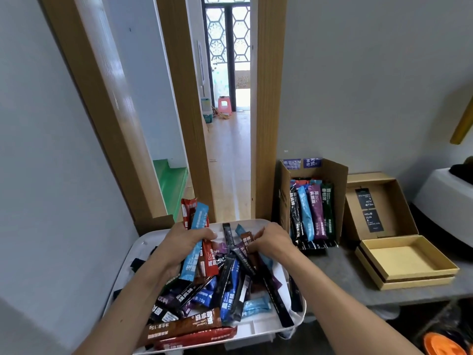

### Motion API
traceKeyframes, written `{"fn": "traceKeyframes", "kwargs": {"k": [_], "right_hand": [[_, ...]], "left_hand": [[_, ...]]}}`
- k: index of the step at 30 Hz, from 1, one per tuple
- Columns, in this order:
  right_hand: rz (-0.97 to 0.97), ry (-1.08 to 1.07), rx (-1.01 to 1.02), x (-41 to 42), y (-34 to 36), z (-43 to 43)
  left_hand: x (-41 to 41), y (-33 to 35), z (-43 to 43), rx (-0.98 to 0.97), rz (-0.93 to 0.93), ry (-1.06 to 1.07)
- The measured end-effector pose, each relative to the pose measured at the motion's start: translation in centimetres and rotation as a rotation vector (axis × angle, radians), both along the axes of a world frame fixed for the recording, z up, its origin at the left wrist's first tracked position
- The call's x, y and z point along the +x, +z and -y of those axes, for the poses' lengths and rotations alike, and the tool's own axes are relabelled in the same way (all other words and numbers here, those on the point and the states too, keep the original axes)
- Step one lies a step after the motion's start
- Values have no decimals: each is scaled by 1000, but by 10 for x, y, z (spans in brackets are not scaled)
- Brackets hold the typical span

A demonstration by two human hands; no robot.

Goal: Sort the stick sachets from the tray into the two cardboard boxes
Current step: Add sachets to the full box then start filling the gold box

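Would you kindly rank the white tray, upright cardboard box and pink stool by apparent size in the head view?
1. white tray, nearest the camera.
2. upright cardboard box.
3. pink stool, far down the hall, so its true size is unsure.

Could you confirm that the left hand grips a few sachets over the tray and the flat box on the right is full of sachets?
Not quite: in the head view the flat box has none; the sorted sachets stand in the taller box. The left hand does grip a few over the tray.
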State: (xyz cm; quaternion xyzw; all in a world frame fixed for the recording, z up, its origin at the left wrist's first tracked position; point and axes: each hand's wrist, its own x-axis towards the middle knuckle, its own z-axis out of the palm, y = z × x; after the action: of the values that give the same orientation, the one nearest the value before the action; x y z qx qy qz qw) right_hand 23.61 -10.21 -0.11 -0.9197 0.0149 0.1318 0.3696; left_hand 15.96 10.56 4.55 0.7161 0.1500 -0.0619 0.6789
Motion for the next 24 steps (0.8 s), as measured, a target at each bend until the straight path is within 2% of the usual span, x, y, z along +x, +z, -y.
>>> {"fn": "traceKeyframes", "kwargs": {"k": [10, 14, 16, 20, 22, 24], "right_hand": [[53, -82, 258, 2, 4, -7], [162, -42, 261, 5, 8, -10], [210, -32, 278, 6, 9, -11], [331, -37, 321, 3, 17, -11], [409, -56, 322, 0, 26, -12], [474, -61, 238, -2, 32, -12]], "left_hand": [[-10, 12, -25, -8, 103, 148], [-20, 15, -34, 21, 115, 177], [-24, 15, -39, 91, 124, 185], [-29, 22, -38, 353, 112, 154], [-30, 27, -35, 454, 56, 83], [-26, 26, -34, 542, -36, -35]]}}
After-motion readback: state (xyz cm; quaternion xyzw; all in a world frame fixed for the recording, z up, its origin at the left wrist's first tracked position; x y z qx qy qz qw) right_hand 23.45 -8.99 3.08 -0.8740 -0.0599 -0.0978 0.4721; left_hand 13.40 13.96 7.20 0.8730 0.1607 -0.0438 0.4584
